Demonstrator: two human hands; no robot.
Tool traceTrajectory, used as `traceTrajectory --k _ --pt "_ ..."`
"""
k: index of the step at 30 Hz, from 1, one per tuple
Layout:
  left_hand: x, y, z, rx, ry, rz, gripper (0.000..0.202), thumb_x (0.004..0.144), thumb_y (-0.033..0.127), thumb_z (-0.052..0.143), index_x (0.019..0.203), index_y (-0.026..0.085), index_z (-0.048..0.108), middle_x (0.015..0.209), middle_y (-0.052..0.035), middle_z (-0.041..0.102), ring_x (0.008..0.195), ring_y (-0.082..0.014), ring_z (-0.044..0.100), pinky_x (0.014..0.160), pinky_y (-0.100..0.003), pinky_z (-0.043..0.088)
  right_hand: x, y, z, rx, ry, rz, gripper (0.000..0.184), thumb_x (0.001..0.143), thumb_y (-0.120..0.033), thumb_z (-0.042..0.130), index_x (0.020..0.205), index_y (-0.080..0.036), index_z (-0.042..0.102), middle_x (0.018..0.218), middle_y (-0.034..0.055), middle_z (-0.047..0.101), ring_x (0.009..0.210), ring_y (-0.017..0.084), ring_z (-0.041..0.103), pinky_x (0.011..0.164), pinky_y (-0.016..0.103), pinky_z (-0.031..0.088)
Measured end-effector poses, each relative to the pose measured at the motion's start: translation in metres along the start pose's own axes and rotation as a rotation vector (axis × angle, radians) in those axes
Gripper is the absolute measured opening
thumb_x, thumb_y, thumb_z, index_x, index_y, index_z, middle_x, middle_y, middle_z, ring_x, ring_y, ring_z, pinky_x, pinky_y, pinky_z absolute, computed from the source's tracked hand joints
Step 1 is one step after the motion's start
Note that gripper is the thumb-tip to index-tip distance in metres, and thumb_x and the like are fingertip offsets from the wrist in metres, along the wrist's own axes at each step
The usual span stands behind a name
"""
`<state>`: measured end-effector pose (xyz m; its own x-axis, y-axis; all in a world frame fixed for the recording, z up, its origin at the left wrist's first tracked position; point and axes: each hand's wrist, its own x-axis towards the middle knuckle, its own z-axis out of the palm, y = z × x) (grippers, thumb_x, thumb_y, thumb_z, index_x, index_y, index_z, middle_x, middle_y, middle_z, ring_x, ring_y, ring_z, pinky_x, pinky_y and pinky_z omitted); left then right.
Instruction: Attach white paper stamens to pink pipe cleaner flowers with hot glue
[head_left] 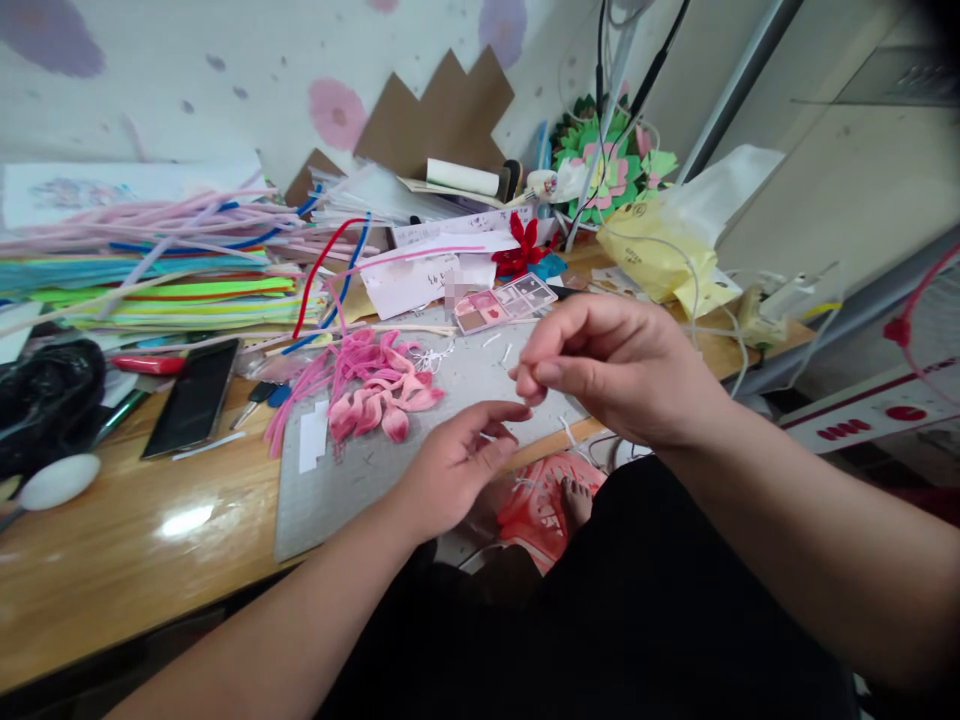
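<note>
My right hand (619, 370) is raised over the front edge of the grey cutting mat (315, 515). Its thumb and fingertips are pinched together; whatever may be between them is too small to make out. Lower and to its left, my left hand (454, 468) has its fingers curved and apart from the thumb, with nothing seen in it. Several pink fuzzy pipe-cleaner petals (386, 400) with long stems lie on the mat, left of my hands. Behind my right hand is a makeup palette (504, 303) with pink and grey pans. Small white scraps (491, 340) lie near it.
Bundles of coloured pipe cleaners (172, 300) fill the back left. A phone (191, 398), keys (259, 397) and a black plastic bag (52, 400) lie on the left. At the back are a red pipe-cleaner flower (523, 245), a yellow bag (660, 250) and hanging cables.
</note>
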<state>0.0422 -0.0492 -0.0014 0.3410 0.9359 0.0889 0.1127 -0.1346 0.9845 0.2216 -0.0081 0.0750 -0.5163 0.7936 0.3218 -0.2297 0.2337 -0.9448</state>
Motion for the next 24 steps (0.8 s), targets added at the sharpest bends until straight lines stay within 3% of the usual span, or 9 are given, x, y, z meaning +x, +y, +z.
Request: traceTrajectory --k 4,7,10,13,19,24 --pt "0.009 -0.006 -0.019 -0.129 0.256 -0.018 0.016 0.088 0.024 0.053 0.098 0.018 0.063 0.098 -0.0049 0.068 0.087 -0.0164 0.062 0.081 -0.032 0.048 0.037 -0.016 0.004 -0.067 0.081 -0.134 0.011 0.079 -0.007 0.062 0.077 -0.017 0.062 0.068 -0.0049 0.064 0.067 0.01 0.066 0.065 0.023 0.055" --pt "0.012 -0.009 -0.037 -0.081 0.32 -0.045 0.016 0.086 0.024 0.053 0.097 0.017 0.063 0.099 -0.0058 0.068 0.091 -0.0177 0.063 0.086 -0.035 0.048 0.063 -0.026 0.005 -0.108 0.167 -0.161 0.016 0.08 -0.003 0.057 0.075 -0.018 0.06 0.067 -0.0065 0.061 0.067 0.009 0.066 0.066 0.023 0.054" --pt "0.011 -0.01 -0.046 0.182 0.237 -0.059 0.02 0.086 0.022 0.05 0.103 0.016 0.059 0.103 -0.0081 0.068 0.093 -0.0186 0.064 0.084 -0.036 0.05 0.082 -0.029 0.003 -0.091 0.205 -0.177 0.021 0.079 0.001 0.057 0.07 -0.018 0.057 0.064 -0.007 0.059 0.065 0.009 0.065 0.066 0.023 0.054" --pt "0.009 -0.013 -0.044 0.408 0.151 -0.031 0.021 0.081 0.018 0.055 0.101 0.017 0.06 0.101 -0.0081 0.068 0.091 -0.0192 0.064 0.083 -0.037 0.051 0.094 -0.023 0.001 -0.085 0.22 -0.167 0.025 0.082 0.005 0.051 0.068 -0.016 0.056 0.062 -0.0069 0.056 0.064 0.007 0.064 0.066 0.022 0.052" --pt "0.007 -0.019 -0.027 0.628 0.043 0.012 0.017 0.075 0.01 0.059 0.089 0.019 0.065 0.092 -0.005 0.067 0.088 -0.0204 0.062 0.081 -0.036 0.049 0.099 -0.004 -0.008 -0.084 0.241 -0.142 0.024 0.079 0.006 0.053 0.069 -0.016 0.057 0.063 -0.006 0.058 0.06 0.005 0.062 0.062 0.019 0.052" --pt "0.015 -0.022 -0.023 0.793 -0.025 0.067 0.031 0.075 0.007 0.059 0.102 0.02 0.067 0.101 -0.0067 0.065 0.099 -0.0237 0.058 0.09 -0.039 0.044 0.093 0.007 -0.013 -0.06 0.233 -0.127 0.024 0.078 0.006 0.052 0.068 -0.016 0.057 0.063 -0.0051 0.058 0.059 0.006 0.061 0.06 0.02 0.053"
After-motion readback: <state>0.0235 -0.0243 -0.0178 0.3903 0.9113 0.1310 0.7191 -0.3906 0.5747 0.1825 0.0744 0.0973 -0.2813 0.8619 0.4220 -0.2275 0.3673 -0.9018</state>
